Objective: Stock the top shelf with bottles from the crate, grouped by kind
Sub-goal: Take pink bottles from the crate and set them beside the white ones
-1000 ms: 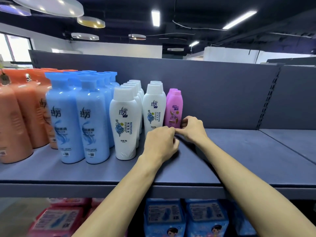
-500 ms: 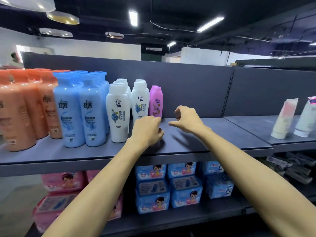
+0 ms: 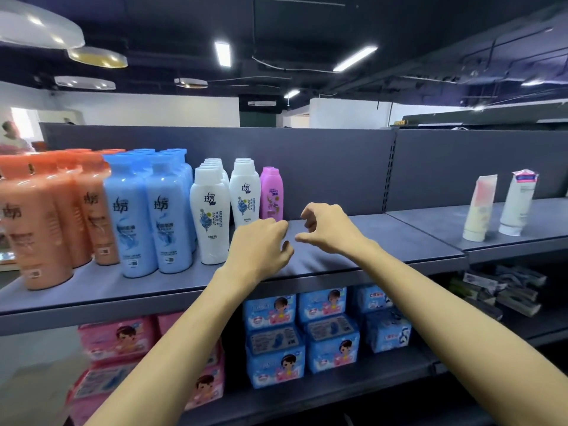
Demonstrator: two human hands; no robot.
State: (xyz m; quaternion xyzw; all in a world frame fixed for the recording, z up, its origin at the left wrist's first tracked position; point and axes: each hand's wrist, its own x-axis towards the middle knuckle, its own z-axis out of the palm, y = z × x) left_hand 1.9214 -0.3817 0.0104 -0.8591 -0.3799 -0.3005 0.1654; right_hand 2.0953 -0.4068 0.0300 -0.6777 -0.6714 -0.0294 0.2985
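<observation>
The grey top shelf carries rows grouped by kind: orange bottles at the left, blue bottles, white bottles, then pink bottles furthest right. My left hand hovers just in front of the pink and white bottles, its fingers loosely curled and holding nothing. A little to the right, my right hand is also empty, fingers loosely curled above the shelf. The crate is out of view.
Two tubes stand on the neighbouring shelf section to the right. Blue packs and pink packs fill the shelf below. A person is far off at the left.
Both hands have drawn back from the pink bottles and moved apart. The view has pulled back and swung right, showing the lower shelf and the tubes.
</observation>
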